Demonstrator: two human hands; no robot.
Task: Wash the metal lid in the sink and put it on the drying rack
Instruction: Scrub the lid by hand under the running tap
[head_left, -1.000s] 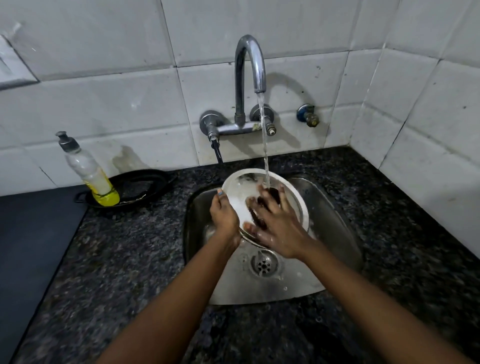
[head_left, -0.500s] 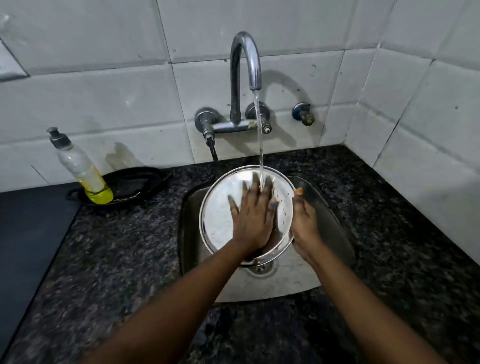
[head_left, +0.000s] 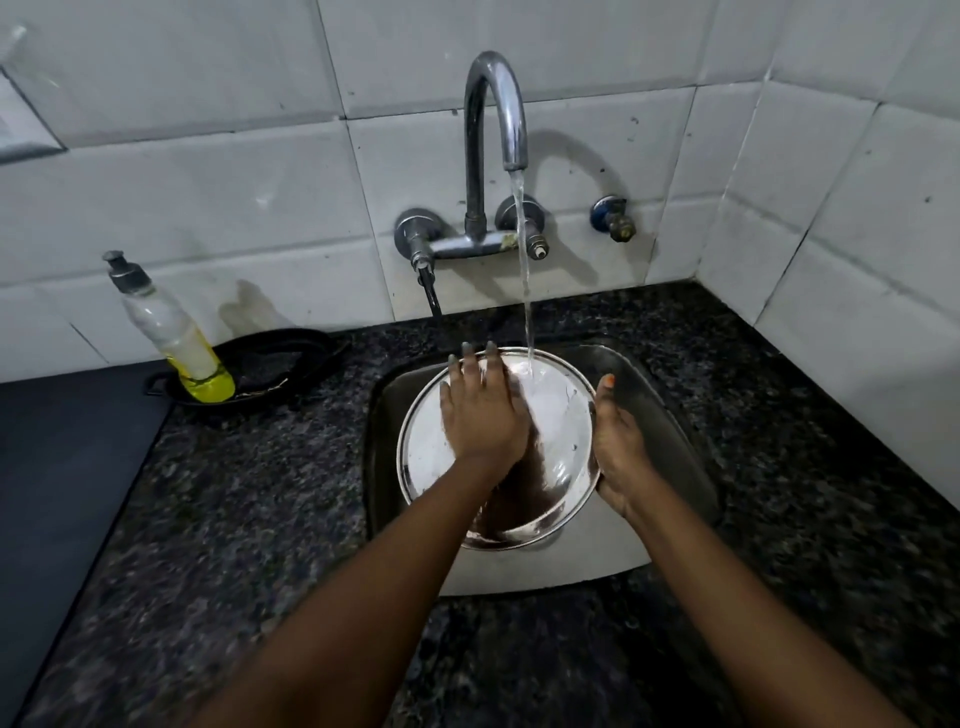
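Head view: metal lid (head_left: 558, 415) held over the sink (head_left: 670, 415), under tap (head_left: 493, 130) water. Left hand (head_left: 480, 415) spread flat on its face; right hand (head_left: 615, 447) gripping rim at 3 o'clock. Soap bottle (head_left: 171, 332) on tabletop (head_left: 234, 493) at 9 o'clock.

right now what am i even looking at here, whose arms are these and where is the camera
The camera is worn on a person's head, looking down at their own bare arms; there is no robot. The right hand grips the rim of a round metal lid over the steel sink, while the left hand lies flat on it under water from the tap. On the dark granite counter to the left, a dish soap bottle stands in a black tray.
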